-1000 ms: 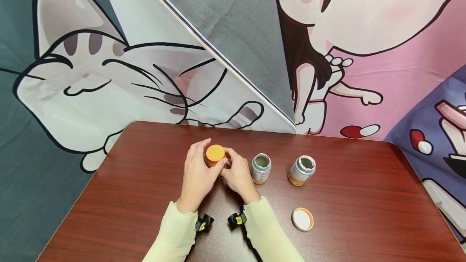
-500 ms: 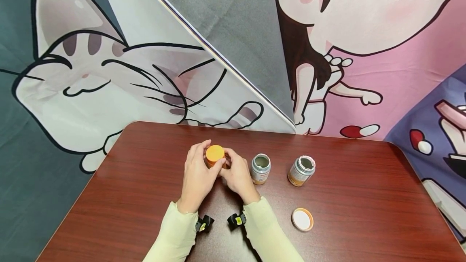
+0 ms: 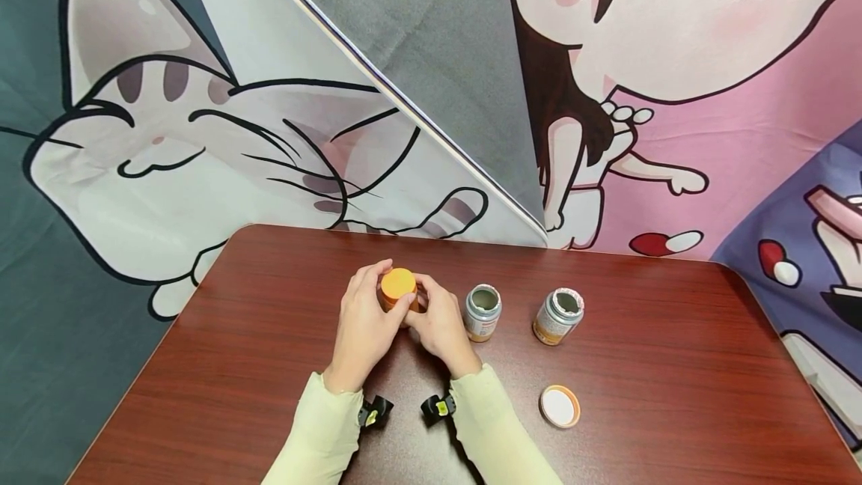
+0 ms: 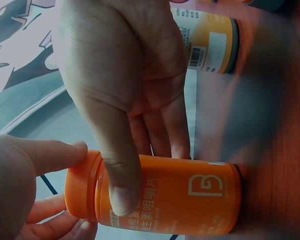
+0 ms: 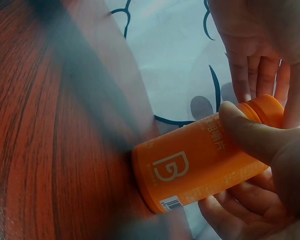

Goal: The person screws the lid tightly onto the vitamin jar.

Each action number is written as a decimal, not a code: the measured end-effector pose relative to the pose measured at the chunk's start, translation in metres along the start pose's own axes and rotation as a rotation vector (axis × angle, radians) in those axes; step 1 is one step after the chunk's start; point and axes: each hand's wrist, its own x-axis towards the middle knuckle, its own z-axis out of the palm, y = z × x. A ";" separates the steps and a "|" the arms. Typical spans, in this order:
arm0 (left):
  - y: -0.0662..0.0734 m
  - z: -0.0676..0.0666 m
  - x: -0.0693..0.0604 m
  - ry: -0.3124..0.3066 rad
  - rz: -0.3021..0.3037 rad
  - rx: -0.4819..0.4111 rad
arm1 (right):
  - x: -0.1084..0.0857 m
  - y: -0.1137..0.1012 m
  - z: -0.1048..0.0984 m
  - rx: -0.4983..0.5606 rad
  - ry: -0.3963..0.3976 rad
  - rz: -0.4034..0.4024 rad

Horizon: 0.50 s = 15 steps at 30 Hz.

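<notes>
One orange bottle point(image 4: 190, 200): pale lettering, B-like emblem, orange cap point(image 3: 399, 283) on; located between both hands, which partly hide it from above. Left hand point(image 3: 364, 320): gripping the cap. Right hand point(image 3: 441, 324): grasping the body. One orange-rimmed lid point(image 3: 560, 406), white inside upward. Two open-mouthed jars point(image 3: 483, 313), upright, right of the bottle. Reddish-brown wood-grain table point(image 3: 202, 395). Cartoon-printed backdrop point(image 3: 161, 208) behind.
</notes>
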 end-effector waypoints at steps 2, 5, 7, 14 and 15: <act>0.000 -0.001 0.000 -0.010 0.006 0.002 | 0.000 0.000 0.000 0.000 -0.002 0.001; 0.000 -0.002 0.001 -0.021 0.013 0.002 | 0.000 0.000 0.000 -0.001 -0.005 0.009; -0.001 -0.003 0.002 -0.030 0.018 0.001 | 0.001 0.000 0.000 -0.003 -0.007 0.010; -0.001 -0.005 0.003 -0.064 0.019 -0.007 | 0.000 0.000 0.000 -0.005 -0.005 0.001; -0.001 -0.006 0.003 -0.069 0.020 -0.007 | 0.000 0.000 0.000 -0.002 -0.006 0.001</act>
